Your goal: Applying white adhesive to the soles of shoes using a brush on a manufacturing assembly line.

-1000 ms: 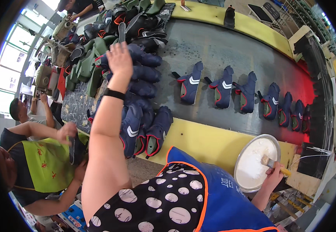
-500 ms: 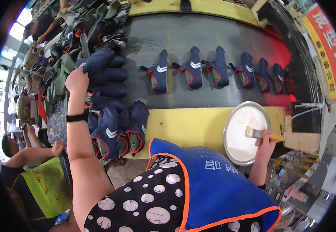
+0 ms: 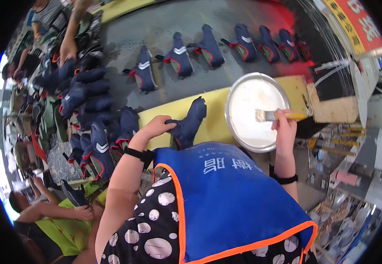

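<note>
My left hand (image 3: pixel 158 126) is closed on the strap-like edge of a navy shoe upper (image 3: pixel 191 121), just in front of my apron. The upper is tilted, its toe pointing up and away, over a yellow board. To the right, my right hand (image 3: pixel 284 130) grips the yellow handle of a flat paintbrush (image 3: pixel 269 115). Its pale bristles are over, and perhaps touching, the white liquid (image 3: pixel 250 99) in a round metal basin (image 3: pixel 228 115); I cannot tell which. The basin stands on the yellow board (image 3: pixel 215 103).
Several navy uppers with red trim (image 3: pixel 180 59) stand in a row on the dark conveyor belt (image 3: pixel 155 31). More uppers (image 3: pixel 97 147) are bunched at the left. Another person's hand (image 3: pixel 67 49) reaches in there, and a seated co-worker (image 3: pixel 63 226) handles a shoe at the lower left.
My left hand has come from the pile toward me and rightward, bringing an upper. The brush stays at the basin. The view has shifted, and another person's arm now reaches into the pile.
</note>
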`<action>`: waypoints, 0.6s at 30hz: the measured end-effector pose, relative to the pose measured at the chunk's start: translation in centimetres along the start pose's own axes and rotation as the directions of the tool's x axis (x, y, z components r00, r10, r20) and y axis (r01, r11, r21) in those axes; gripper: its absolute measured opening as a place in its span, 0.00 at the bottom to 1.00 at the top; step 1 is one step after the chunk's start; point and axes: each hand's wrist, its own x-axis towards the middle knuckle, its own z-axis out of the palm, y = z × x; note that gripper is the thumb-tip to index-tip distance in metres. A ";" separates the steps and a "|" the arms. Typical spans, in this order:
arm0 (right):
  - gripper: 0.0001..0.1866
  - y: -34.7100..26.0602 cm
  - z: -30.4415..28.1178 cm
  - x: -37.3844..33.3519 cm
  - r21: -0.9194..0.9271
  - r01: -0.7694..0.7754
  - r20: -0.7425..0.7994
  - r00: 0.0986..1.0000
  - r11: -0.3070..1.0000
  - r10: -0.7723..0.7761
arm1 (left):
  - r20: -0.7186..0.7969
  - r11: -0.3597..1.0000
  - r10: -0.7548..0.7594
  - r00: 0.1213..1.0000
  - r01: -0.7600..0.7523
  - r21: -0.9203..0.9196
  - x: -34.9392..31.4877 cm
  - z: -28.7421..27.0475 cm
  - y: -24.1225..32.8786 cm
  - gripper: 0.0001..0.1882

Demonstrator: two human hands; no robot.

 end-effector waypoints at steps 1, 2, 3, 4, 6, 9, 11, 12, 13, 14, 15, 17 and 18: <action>0.09 0.4 -0.4 0.2 -0.045 0.020 0.016 1.000 0.999 -0.019 | -0.026 1.000 0.017 1.000 -0.016 0.026 1.1 1.7 -0.7 0.20; 0.09 1.0 -0.7 0.4 -0.088 0.041 0.032 0.999 0.995 -0.039 | -0.064 0.997 -0.013 0.998 0.018 0.069 1.8 2.3 -1.7 0.20; 0.09 1.8 -1.2 0.5 -0.122 0.039 0.021 0.999 0.992 -0.036 | -0.335 0.963 0.011 0.942 0.080 0.256 1.7 3.2 -0.5 0.22; 0.09 3.1 -1.7 0.9 -0.150 0.037 0.013 0.999 0.988 -0.035 | -0.577 0.894 0.098 0.811 0.182 0.409 0.7 3.4 1.4 0.24; 0.09 7.8 -2.8 1.8 -0.341 0.217 0.062 0.976 0.915 -0.209 | -0.630 0.781 0.365 0.686 0.143 0.608 -1.3 2.1 5.2 0.30; 0.11 9.0 -1.0 0.9 -0.559 0.287 0.097 0.954 0.778 -0.282 | -0.554 0.799 0.174 0.814 0.213 0.563 -3.9 4.6 6.4 0.45; 0.11 9.5 -0.2 0.5 -0.636 0.242 0.121 0.969 0.732 -0.216 | -0.361 0.786 -0.207 0.909 0.375 0.492 -3.9 5.8 6.9 0.63; 0.11 9.9 -0.1 0.6 -0.632 0.236 0.111 0.970 0.738 -0.215 | -0.360 0.781 -0.202 0.911 0.371 0.502 -3.3 6.5 5.8 0.63; 0.11 10.5 -0.1 0.7 -0.684 0.243 0.133 0.969 0.688 -0.210 | -0.342 0.814 -0.104 0.934 0.278 0.510 -2.5 7.3 3.8 0.63; 0.11 10.9 0.0 0.7 -0.732 0.250 0.157 0.967 0.634 -0.200 | -0.322 0.838 -0.010 0.947 0.184 0.514 -2.0 8.0 2.3 0.63; 0.11 10.8 0.0 0.7 -0.730 0.241 0.148 0.969 0.639 -0.196 | -0.402 0.828 0.102 0.910 0.146 0.542 -1.6 8.5 2.2 0.60; 0.10 10.1 -0.3 0.5 -0.751 0.204 0.136 0.979 0.628 -0.155 | -0.321 0.873 0.062 0.945 0.104 0.476 -0.9 7.7 1.4 0.60; 0.10 9.0 -0.4 0.2 -0.750 0.200 0.131 0.979 0.630 -0.155 | -0.247 0.916 0.029 0.969 0.073 0.394 -0.3 6.9 1.2 0.59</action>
